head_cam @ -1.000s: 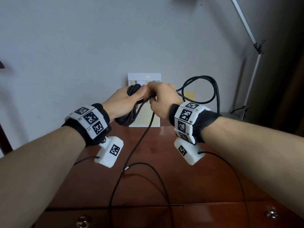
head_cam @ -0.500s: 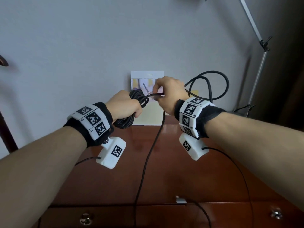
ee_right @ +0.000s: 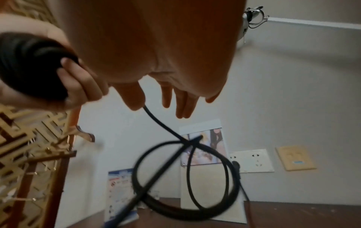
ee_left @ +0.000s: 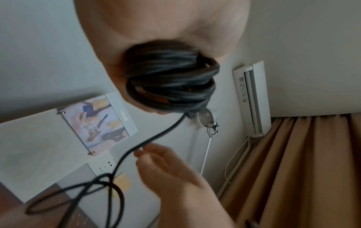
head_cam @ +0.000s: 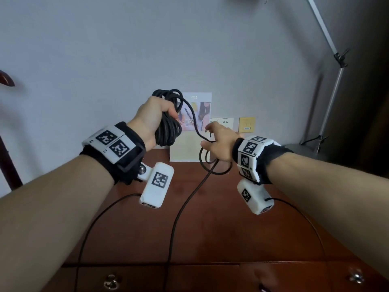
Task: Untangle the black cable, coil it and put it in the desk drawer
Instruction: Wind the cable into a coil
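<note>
My left hand (head_cam: pixel 156 111) is raised in front of the wall and grips a thick coil of black cable (head_cam: pixel 168 128); the left wrist view shows the coil (ee_left: pixel 170 80) wrapped in the palm. One strand leaves the coil and runs down past my right hand (head_cam: pixel 216 141). That hand's fingers (ee_right: pixel 181 104) are straight and spread, the strand lying against the thumb. Below it two loose loops (head_cam: pixel 212 165) hang just over the desk. The cable's tail (head_cam: pixel 175 224) drops over the front edge. The drawer fronts (head_cam: pixel 189 279) are shut.
A picture stand (head_cam: pixel 196 114) leans on the wall at the back of the brown desk (head_cam: pixel 221 218). Wall sockets (head_cam: pixel 225 123) and a yellow plate (head_cam: pixel 247 124) sit beside it. A lamp arm (head_cam: pixel 334 60) and base stand at right, dark wooden furniture (head_cam: pixel 6 81) at left.
My left hand has lifted the coil higher. My right hand has dropped down and to the right and opened, and the big loop that stood above its wrist now hangs below it.
</note>
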